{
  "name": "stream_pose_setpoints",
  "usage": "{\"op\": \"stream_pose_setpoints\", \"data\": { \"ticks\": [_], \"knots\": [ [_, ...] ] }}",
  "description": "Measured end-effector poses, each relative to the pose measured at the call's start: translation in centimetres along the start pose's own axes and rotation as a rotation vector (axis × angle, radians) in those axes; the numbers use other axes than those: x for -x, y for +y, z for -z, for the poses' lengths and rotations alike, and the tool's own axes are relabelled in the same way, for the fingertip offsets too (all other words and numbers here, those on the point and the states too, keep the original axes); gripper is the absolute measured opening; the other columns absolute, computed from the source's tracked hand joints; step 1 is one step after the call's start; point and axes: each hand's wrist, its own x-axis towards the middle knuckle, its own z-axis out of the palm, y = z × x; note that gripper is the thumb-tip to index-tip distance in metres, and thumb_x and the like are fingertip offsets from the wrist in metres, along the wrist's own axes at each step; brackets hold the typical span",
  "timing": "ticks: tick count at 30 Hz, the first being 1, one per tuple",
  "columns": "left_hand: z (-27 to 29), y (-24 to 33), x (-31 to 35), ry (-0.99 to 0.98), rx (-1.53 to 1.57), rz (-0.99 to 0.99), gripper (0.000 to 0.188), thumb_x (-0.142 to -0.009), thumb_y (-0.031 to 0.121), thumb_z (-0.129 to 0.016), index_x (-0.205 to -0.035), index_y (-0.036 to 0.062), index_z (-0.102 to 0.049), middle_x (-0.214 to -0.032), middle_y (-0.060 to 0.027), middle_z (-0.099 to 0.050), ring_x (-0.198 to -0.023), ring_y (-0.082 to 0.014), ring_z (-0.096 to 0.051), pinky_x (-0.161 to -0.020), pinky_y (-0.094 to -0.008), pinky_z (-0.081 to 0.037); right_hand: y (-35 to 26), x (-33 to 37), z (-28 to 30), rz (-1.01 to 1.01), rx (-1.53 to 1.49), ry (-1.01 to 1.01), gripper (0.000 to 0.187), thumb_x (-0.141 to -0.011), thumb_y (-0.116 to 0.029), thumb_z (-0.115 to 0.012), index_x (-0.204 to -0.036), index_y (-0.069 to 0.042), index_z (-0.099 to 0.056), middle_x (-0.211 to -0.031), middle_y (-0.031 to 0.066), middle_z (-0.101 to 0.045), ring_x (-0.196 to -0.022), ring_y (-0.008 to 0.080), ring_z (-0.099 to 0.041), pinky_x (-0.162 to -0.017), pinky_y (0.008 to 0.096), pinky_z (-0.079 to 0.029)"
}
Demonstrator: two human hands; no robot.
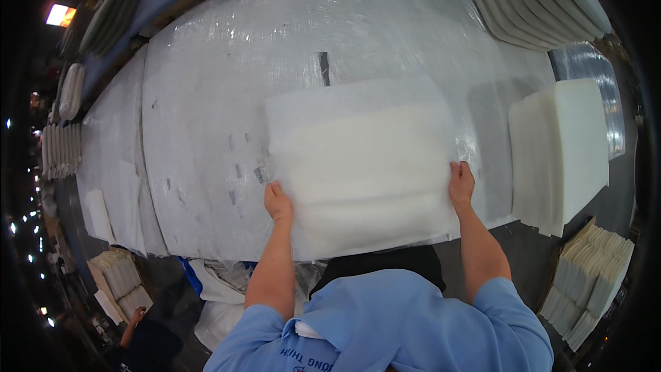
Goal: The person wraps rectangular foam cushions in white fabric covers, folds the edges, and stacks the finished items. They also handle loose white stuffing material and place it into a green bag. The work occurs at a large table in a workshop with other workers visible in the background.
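Note:
A soft white rectangular pad [372, 155], apparently in a thin translucent cover, lies in front of me on a film-wrapped table [206, 117]. A crease runs across its near part. My left hand [278, 201] is at its left edge, fingers curled and pressed together on the side. At the right edge my right hand [461, 182] pinches the thin border, its thumb side upward. The pad's near edge reaches the table's edge close to my body.
A stack of white pads [582, 155] stands to the right, and another stack [537, 0] at the far right. Boxed white sheets [589, 279] sit lower right; another box [124, 279] is lower left, near a co-worker's arm [131, 327].

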Motion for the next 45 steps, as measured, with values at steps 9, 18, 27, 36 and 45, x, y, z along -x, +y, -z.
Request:
{"op": "stream_pose_setpoints", "data": {
  "ticks": [9,18,27,36,45],
  "knots": [
    [1.8,-0.6,1.6,-0.277,0.435,0.323,0.04,-0.105,0.041,-0.057,-0.095,0.003,-0.064,-0.085,-0.0046,-0.065,-0.08,-0.0177,-0.061,-0.071,-0.0369,-0.047,-0.7,0.8,1.9,-0.145,-0.214,-0.119,0.032,-0.097,-0.034,-0.069,-0.094,-0.002,-0.063,-0.071,0.001,-0.052,-0.07,0.0136,-0.048,-0.065,0.0318,-0.043],
    [9.8,-3.6,11.0,-0.875,0.446,0.52,0.049,-0.098,0.033,-0.067,-0.132,-0.0024,-0.06,-0.123,-0.0131,-0.069,-0.113,-0.026,-0.066,-0.097,-0.0409,-0.053,1.3,8.5,7.3,-0.37,-0.236,-0.553,0.041,-0.09,-0.015,-0.073,-0.125,0.003,-0.062,-0.106,0.0111,-0.071,-0.095,0.0194,-0.069,-0.079,0.0336,-0.055],
    [8.8,-2.9,11.5,-0.88,0.951,0.757,0.058,-0.098,0.023,-0.068,-0.144,-0.0052,-0.047,-0.139,-0.0186,-0.06,-0.127,-0.0334,-0.06,-0.106,-0.0493,-0.05,-0.2,8.8,6.4,-0.623,-0.614,-0.591,0.05,-0.086,-0.008,-0.078,-0.129,0.009,-0.06,-0.115,0.017,-0.071,-0.097,0.0272,-0.071,-0.085,0.0385,-0.058],
    [7.1,-3.3,10.7,-0.641,0.563,0.609,0.052,-0.095,0.021,-0.074,-0.136,-0.0058,-0.056,-0.126,-0.0159,-0.068,-0.111,-0.0302,-0.067,-0.094,-0.0438,-0.056,2.1,6.9,6.0,-0.487,-0.406,-0.534,0.034,-0.084,-0.005,-0.079,-0.112,0.01,-0.068,-0.101,0.0164,-0.074,-0.086,0.026,-0.072,-0.077,0.0382,-0.059],
    [7.3,-4.4,10.2,-0.517,0.581,0.532,0.044,-0.094,0.019,-0.074,-0.129,-0.0042,-0.063,-0.118,-0.013,-0.071,-0.102,-0.0246,-0.068,-0.087,-0.0386,-0.055,5.1,5.3,7.0,-0.447,-0.495,-0.536,0.032,-0.085,-0.006,-0.078,-0.114,0.006,-0.07,-0.1,0.0128,-0.075,-0.084,0.0214,-0.071,-0.077,0.0357,-0.058]
  ]
}}
